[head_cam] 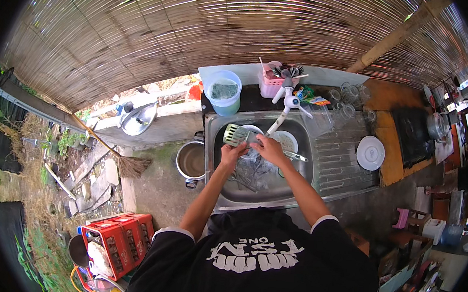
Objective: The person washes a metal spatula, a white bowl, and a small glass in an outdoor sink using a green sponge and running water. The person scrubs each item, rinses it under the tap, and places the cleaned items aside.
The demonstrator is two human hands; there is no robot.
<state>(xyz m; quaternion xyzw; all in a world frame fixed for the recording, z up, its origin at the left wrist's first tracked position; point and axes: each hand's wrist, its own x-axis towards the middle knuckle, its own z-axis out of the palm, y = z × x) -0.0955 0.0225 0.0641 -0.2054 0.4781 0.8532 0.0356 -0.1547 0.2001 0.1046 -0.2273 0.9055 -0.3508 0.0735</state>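
Both my hands are over a stainless-steel sink [210, 193], gripping a pale green slotted plastic piece [234, 134], its exact kind unclear. My left hand [232, 153] holds its underside; my right hand [269, 149] grips its right end, just below the spout of a white faucet [276, 124]. A white bowl [288, 138] with cloudy contents rests in the basin behind my right hand. Another white dish [253, 128] is partly hidden by the slotted piece. Forks and spoons [244, 181] lie in the basin, and a light-handled utensil [296, 155] is right of my right hand.
A bucket [225, 94] and a pink cutlery basket [271, 85] stand behind the sink. On the right are glass mugs [347, 110], a white plate [370, 152] and a stove [412, 134]. A large pot [191, 159] is left; red crates [121, 244] sit lower left.
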